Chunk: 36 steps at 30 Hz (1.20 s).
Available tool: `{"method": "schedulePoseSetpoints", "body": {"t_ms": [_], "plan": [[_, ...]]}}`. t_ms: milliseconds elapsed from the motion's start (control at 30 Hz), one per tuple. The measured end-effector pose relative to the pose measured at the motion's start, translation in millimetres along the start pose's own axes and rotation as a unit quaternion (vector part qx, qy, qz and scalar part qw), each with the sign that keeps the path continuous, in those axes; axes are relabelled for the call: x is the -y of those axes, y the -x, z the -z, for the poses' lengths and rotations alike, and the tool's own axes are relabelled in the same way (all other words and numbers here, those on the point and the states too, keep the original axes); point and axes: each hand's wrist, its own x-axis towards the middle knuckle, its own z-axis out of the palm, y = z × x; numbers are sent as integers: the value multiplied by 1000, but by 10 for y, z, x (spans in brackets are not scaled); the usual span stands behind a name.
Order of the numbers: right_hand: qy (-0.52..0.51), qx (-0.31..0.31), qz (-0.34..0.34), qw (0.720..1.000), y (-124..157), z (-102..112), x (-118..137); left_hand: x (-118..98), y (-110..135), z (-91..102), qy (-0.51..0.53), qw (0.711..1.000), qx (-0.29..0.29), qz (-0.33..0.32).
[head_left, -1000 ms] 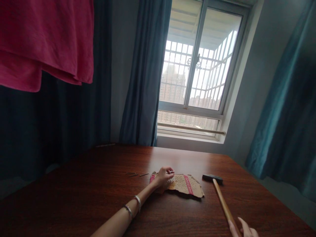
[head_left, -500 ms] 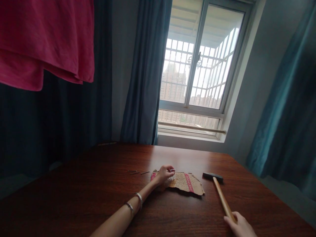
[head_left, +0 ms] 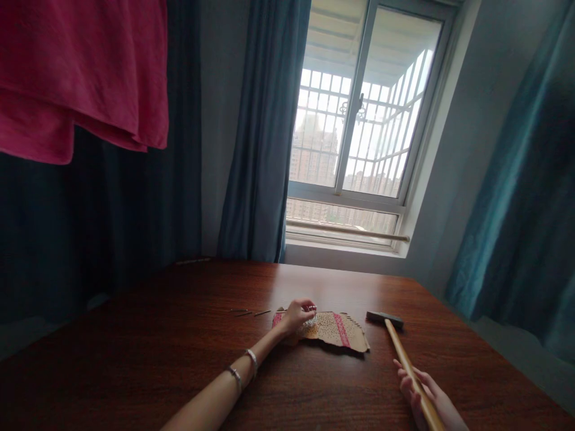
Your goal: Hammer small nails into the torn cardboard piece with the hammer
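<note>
My left hand point(head_left: 299, 316) rests at the far left part of a piece of cardboard point(head_left: 357, 340) on the table. Its fingers are pinched together; whatever they hold is too small to make out. Many small dark holes dot the cardboard, and pink bands cross it. The wooden handle of a hammer point(head_left: 404, 353) lies across the palm of my right hand point(head_left: 424, 392), with the fingers curled loosely under it. The dark hammer head is to the right of the cardboard, at or just above the tabletop; I cannot tell which.
Several thin, nail-like metal pieces point(head_left: 242, 312) lie left of the cardboard. All this is on a dark brown wooden table point(head_left: 157, 347). Behind it are a barred window point(head_left: 354, 131) and blue curtains point(head_left: 256, 131). A pink cloth point(head_left: 90, 78) hangs at upper left.
My right hand has shifted its hold on the hammer, its fingers now showing left of the handle and farther up it. The left hand stays on the cardboard.
</note>
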Motion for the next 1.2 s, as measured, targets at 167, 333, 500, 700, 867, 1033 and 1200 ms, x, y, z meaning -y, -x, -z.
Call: {"method": "schedulePoseSetpoints", "body": {"t_ms": [167,333,500,700,867,1033,1200], "plan": [[-169,13,-40,985,-28,-45,-69,-15,12,5,1,1000,-3,0],[-171,60,36,983,-89,5,-160,-17,14,3,2,1000,-2,11],[-100,56,17,993,-218,62,-196,-1,5,-3,6,1000,-4,6],[164,-50,121,978,-35,-390,-63,-21,8,1,6,1000,-4,16],[267,-72,172,946,204,-914,-130,-9,3,-3,14,1000,-4,8],[329,-61,179,925,139,-1088,-328,18,10,-15,26,1000,-7,-5],[411,-74,228,879,42,-1131,-327,54,1,-23,19,1000,-7,-12]]}}
